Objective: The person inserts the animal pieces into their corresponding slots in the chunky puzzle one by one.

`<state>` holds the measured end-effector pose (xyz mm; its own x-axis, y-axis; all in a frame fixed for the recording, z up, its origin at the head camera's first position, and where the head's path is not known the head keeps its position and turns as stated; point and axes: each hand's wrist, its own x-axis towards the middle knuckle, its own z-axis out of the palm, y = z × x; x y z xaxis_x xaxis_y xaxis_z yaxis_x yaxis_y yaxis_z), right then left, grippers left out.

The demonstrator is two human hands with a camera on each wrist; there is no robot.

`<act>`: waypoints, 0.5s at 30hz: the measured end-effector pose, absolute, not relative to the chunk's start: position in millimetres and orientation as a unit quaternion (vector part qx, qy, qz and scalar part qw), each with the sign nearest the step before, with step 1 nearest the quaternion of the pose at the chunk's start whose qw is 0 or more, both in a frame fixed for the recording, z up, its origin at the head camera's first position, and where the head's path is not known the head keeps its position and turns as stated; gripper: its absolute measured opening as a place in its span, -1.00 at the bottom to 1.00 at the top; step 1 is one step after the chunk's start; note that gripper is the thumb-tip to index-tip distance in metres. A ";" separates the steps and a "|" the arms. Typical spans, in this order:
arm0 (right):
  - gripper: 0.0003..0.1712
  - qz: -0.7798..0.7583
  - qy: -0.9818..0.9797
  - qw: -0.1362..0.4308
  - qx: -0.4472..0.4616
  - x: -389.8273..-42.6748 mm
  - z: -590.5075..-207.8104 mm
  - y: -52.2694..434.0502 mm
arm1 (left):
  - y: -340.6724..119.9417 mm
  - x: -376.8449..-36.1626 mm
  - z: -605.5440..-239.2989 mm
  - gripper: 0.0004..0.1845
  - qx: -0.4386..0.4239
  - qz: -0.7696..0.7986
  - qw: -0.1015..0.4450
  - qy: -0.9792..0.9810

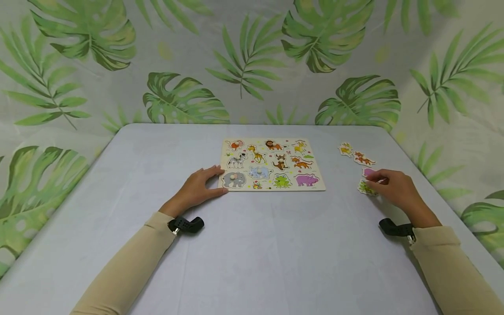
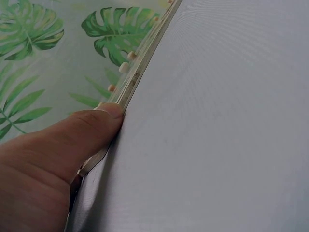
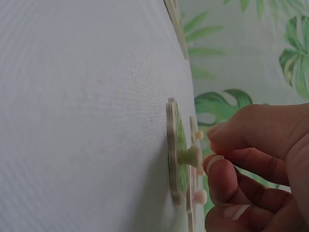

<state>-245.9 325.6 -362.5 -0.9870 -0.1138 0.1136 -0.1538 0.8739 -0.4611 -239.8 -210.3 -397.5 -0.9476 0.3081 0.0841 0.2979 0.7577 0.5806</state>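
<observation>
Leaf-print fabric [image 1: 252, 61], pale with big green palm and monstera fronds, drapes all round behind a table [image 1: 252, 245] under a smooth light-grey cloth with a fine weave you can really see in the wrist views. Centre of the table sits a flat wooden puzzle board [image 1: 272, 164], rectangular, cream-coloured, full of cartoon animals with little round pegs on them; from the left wrist view it's only a thin edge with a few pegs poking up. Left hand [image 1: 197, 188] lies flat on the cloth at the board's near-left corner, fingers straight and relaxed, thumb pressed against the board's edge, not gripping anything. Right hand [image 1: 395, 186] is well off to the right of the board, fingers curled in over a green animal piece [image 1: 365, 188], fingertips at its small peg; the right wrist view shows the peg just beside a fingertip, and I honestly can't tell whether they actually pinch it. A pink piece [image 1: 368, 172] is mostly hidden behind those fingers. Further back lie an orange piece [image 1: 363, 159] and a yellow piece [image 1: 346, 149], too small to tell which animals they are.
</observation>
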 end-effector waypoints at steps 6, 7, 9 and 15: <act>-0.61 0.241 -0.968 0.037 0.063 -246.8 -364.2 326.7 | -210.5 -240.0 -397.9 -0.29 0.162 0.307 0.008 0.938; -0.61 0.241 -0.968 0.037 0.064 -246.8 -364.4 327.0 | -210.5 -239.9 -397.9 -0.29 0.162 0.307 0.008 0.938; -0.62 0.240 -0.968 0.036 0.065 -246.7 -364.9 327.4 | -210.6 -239.7 -397.8 -0.29 0.162 0.308 0.007 0.937; -0.67 0.240 -0.968 0.030 0.067 -246.2 -365.0 326.1 | -210.8 -239.8 -398.3 -0.30 0.169 0.310 0.001 0.936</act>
